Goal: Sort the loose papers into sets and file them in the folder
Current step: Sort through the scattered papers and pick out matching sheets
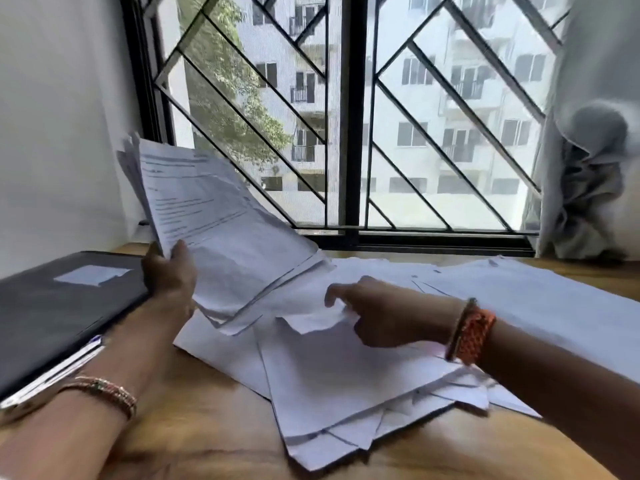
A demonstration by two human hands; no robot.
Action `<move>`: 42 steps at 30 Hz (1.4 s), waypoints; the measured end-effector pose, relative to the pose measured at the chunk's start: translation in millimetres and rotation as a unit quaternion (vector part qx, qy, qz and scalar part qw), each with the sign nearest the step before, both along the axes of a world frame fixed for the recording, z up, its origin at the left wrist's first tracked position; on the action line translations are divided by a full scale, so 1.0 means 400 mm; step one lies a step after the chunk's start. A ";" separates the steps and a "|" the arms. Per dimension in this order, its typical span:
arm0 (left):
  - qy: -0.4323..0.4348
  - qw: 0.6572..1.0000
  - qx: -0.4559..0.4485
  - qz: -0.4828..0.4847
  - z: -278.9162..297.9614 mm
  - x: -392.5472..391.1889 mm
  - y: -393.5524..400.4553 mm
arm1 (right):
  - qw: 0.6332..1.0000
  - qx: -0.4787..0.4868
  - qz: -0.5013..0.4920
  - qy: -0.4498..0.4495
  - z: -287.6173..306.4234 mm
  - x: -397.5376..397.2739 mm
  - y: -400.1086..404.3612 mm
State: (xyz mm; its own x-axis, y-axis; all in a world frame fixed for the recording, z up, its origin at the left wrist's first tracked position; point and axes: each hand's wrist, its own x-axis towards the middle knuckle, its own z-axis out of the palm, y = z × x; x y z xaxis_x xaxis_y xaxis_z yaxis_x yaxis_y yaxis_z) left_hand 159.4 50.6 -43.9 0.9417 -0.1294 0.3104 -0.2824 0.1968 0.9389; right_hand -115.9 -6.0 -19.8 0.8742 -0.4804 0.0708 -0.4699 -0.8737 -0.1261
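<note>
Left hand (169, 271) grips a thin sheaf of printed sheets (207, 216) by its near edge, tilted up and away toward the window, long axis running away-left. Right hand (374, 313), fingers curled, pinches the crumpled corner of the top sheet of the loose papers (346, 368) directly under it, so it's the nearer hand for the next pick. Those papers are limp, white and fanned flat over the wooden table (207, 438); dark, stiff, closed folder (52, 306) lies far left, just beside the left forearm.

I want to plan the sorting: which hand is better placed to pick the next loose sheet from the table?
The right hand: it already pinches a sheet's lifted corner on the loose papers. The left hand is busy gripping the raised stack.
</note>
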 end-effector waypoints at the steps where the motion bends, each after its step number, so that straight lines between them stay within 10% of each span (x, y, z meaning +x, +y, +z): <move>1: -0.040 0.999 0.005 0.007 0.007 -0.006 0.006 | 0.999 0.048 0.013 -0.022 0.039 -0.024 -0.016; 6: -0.152 0.988 -0.020 0.004 0.043 -0.058 0.032 | 0.866 0.376 0.107 -0.311 0.260 -0.200 -0.010; 9: -0.137 0.989 -0.037 -0.029 0.035 -0.083 0.019 | 0.757 0.364 0.084 -0.537 0.282 -0.244 -0.038; 14: -0.069 0.976 -0.082 -0.187 0.030 -0.132 0.009 | 0.677 0.365 0.019 -0.639 0.192 -0.228 -0.131; 42: -0.054 0.946 -0.068 -0.313 0.021 -0.178 0.008 | 0.687 0.302 -0.153 -0.643 0.055 -0.196 -0.192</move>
State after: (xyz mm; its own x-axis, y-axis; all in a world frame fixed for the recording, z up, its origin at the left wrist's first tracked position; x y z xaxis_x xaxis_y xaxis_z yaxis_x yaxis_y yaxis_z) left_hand 88.3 53.8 -35.5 0.6557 -0.6022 0.4553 -0.1641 0.4750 0.8646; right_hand -194.4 -82.9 2.3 0.1271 -0.9092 0.3964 0.2189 -0.3641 -0.9053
